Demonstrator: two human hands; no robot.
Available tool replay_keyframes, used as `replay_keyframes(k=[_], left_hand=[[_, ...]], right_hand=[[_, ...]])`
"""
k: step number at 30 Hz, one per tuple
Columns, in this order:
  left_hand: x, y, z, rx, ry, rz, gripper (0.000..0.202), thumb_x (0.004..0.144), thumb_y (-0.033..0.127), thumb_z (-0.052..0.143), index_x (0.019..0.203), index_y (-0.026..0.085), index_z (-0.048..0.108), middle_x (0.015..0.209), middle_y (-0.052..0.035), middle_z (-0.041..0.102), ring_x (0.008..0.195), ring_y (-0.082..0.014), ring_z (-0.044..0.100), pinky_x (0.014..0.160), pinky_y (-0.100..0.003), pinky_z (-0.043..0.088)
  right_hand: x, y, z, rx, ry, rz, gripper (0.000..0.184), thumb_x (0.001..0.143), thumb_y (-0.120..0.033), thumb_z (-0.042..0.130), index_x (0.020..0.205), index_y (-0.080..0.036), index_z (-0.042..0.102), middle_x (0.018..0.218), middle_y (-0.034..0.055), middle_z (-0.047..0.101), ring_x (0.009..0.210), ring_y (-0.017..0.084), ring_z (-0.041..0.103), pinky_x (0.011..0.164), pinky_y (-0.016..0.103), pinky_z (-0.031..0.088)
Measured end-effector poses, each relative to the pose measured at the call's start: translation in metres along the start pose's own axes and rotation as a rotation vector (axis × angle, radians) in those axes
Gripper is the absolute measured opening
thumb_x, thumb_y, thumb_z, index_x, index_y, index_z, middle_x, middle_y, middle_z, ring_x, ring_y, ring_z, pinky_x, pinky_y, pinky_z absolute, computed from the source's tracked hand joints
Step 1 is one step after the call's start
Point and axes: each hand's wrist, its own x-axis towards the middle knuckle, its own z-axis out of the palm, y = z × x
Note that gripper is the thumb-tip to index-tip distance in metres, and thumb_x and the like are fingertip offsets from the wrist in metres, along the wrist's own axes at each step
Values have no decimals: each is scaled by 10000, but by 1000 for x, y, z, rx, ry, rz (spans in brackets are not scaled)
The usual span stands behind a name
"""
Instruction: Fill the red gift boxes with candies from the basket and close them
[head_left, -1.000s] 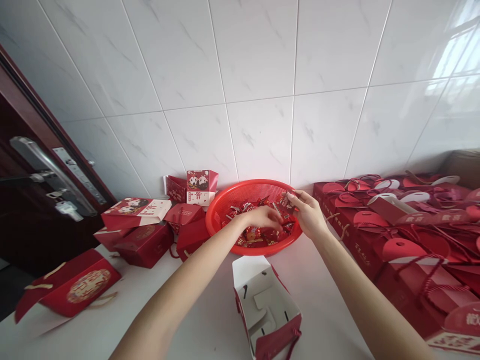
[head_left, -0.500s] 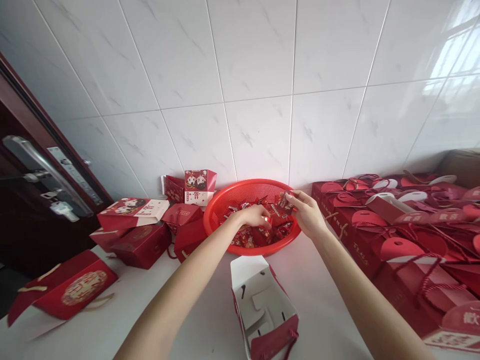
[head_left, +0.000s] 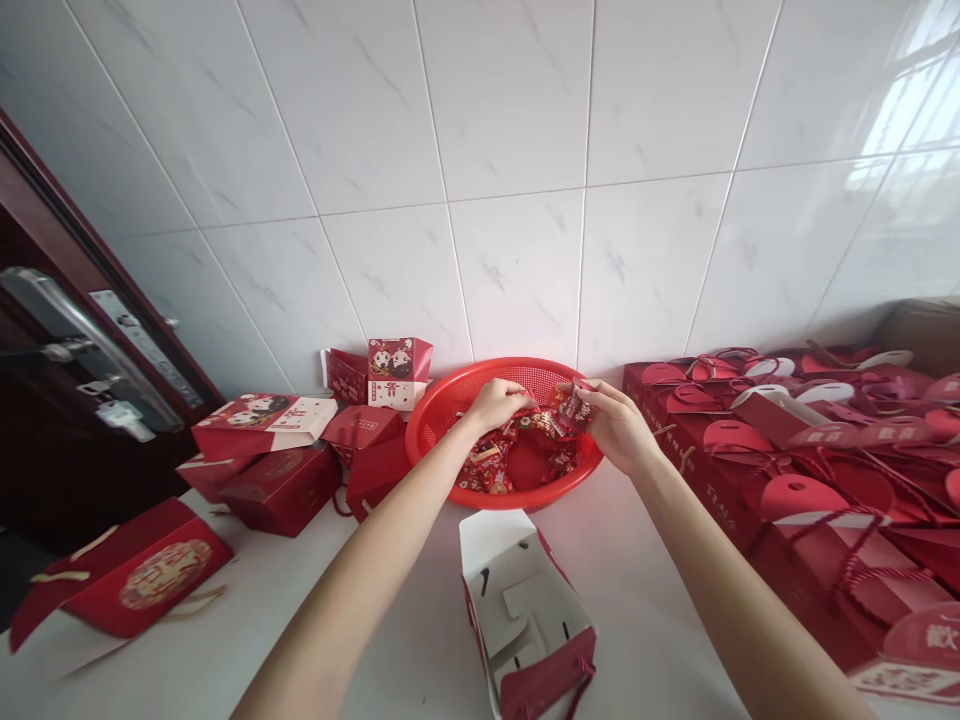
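Observation:
A red plastic basket [head_left: 439, 395] with mesh sides holds many small red wrapped candies [head_left: 491, 468]. Over its left part, my left hand [head_left: 501, 403] is closed with fingertips pinched on a red packet, partly hidden by the fingers. My right hand [head_left: 616, 428] reaches in over the right rim and grips a red candy packet [head_left: 576, 408] between thumb and fingers. In front of the basket stands an open gift box [head_left: 525, 620], white inside, red outside, with a red cord. No candy shows inside it.
Several red gift boxes [head_left: 281, 490] lie at the left, one on its side near the edge. Rows of red boxes with cord handles [head_left: 825, 480] crowd the right. A tiled wall [head_left: 517, 270] stands behind; a door [head_left: 75, 350] is at far left.
My left hand has risen out of the candies and moved back and left, fingers now pinched. Candies in the basket have shifted, baring its bottom. The right hand stays with its packet.

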Motion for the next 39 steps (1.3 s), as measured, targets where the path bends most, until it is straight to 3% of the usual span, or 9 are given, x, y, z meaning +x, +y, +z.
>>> replay_keyframes(k=[13,20,26,31,39], left_hand=[[1,4,1,-113,73,28,189,675,344,630,602,181,691,687,-12,716,838,-219,662,789,-313,475],[-2,8,4,-150,34,42,252,673,401,685,553,182,650,629,-16,683,796,-219,651,800,-338,495],[1,8,7,-197,59,59,249,716,349,633,534,180,619,651,-46,685,832,-221,659,886,-362,515],[0,8,6,-169,81,79,240,719,301,611,506,189,615,621,-41,678,822,-222,664,865,-349,526],[0,5,4,-78,89,99,257,717,339,595,518,182,636,596,-12,656,726,-189,624,730,-300,480]], right_hand=[[5,4,-11,37,-50,-11,198,666,-325,799,809,-217,716,1116,59,747,967,255,674,787,383,528],[7,5,-14,46,-70,-19,174,644,-311,778,749,-228,667,1077,38,755,969,249,667,805,385,518],[7,6,-15,13,-62,-16,186,659,-334,772,764,-223,667,1094,43,751,785,198,640,707,352,506],[6,5,-15,37,-57,-9,150,665,-305,763,745,-217,671,1098,39,751,708,162,600,677,333,492],[6,5,-13,28,-51,-17,163,651,-313,756,755,-227,666,1063,40,758,850,220,654,733,362,507]])
